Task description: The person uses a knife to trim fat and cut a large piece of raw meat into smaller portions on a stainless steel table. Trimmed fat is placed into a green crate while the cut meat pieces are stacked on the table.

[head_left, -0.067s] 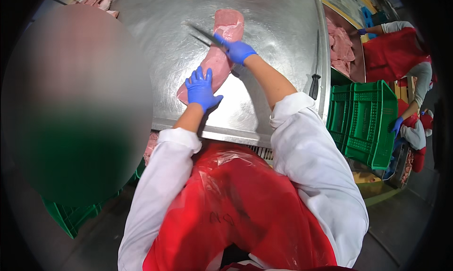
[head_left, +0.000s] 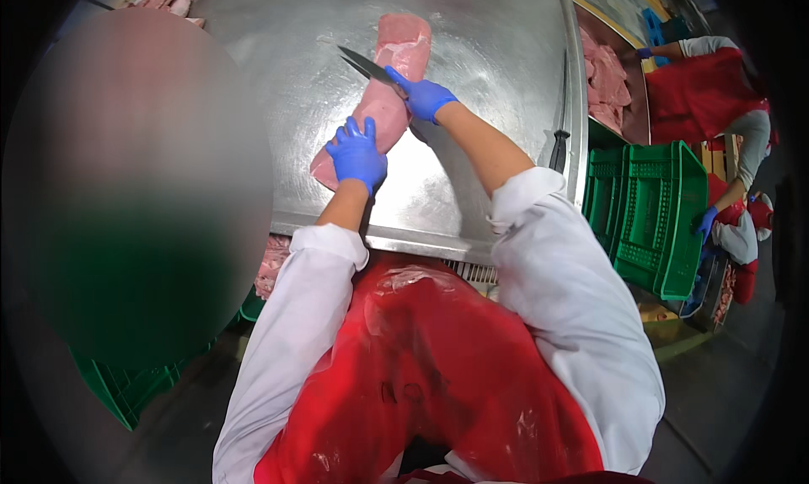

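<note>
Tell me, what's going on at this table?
Someone is handling a long piece of pink meat lying on a metal table. The left hand rests on its nearer end. The right hand grips a knife, its blade across the meat; whether it is cutting isn't clear. A black-handled tool lies by the table's right edge. Further right, a co-worker's gloved hand is at a green crate.

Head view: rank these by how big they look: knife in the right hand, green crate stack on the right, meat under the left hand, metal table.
Largest to smallest:
1. metal table
2. green crate stack
3. meat
4. knife, its handle mostly hidden by the grip
</note>
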A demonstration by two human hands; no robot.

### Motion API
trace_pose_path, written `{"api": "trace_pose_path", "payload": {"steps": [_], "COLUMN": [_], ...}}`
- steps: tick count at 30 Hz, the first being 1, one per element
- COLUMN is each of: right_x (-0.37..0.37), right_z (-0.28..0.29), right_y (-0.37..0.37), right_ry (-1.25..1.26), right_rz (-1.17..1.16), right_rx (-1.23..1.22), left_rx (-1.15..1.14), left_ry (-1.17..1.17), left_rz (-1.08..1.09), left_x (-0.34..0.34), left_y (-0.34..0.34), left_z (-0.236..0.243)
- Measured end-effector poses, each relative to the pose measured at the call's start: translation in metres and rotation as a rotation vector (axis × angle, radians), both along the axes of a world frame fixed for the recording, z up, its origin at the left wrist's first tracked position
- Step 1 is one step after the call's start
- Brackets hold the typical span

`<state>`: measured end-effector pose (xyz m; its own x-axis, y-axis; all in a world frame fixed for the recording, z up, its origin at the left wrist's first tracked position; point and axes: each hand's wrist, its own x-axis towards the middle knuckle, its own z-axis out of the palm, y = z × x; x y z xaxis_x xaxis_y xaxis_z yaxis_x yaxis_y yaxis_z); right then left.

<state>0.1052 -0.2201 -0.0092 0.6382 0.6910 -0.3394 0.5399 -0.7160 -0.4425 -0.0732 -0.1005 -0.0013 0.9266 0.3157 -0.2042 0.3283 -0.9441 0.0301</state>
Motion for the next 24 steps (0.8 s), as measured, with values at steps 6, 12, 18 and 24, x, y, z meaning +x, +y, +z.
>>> {"api": "trace_pose_path", "payload": {"steps": [6, 12, 18, 24], "right_x": [-0.066, -0.132, -0.235, -0.281], "right_z": [0.012, 0.016, 0.021, 0.044], "right_y": [-0.079, -0.142, -0.275, -0.334], "right_ry": [0.152, 0.199, 0.476, 0.447], "right_rz": [0.009, -0.074, -0.487, -0.930], "right_rx": [-0.180, -0.082, 0.211, 0.451], "left_rx": [-0.231, -0.823, -1.874, -2.009], "left_ry": [0.014, -0.106, -0.080, -0.153], "left_rz": [0.253, 0.406, 0.552, 0.030], "left_x": [0.039, 0.023, -0.053, 0.151], "left_y": [0.053, 0.146, 0.135, -0.068], "left_z": [-0.001, -0.032, -0.051, 0.101]}}
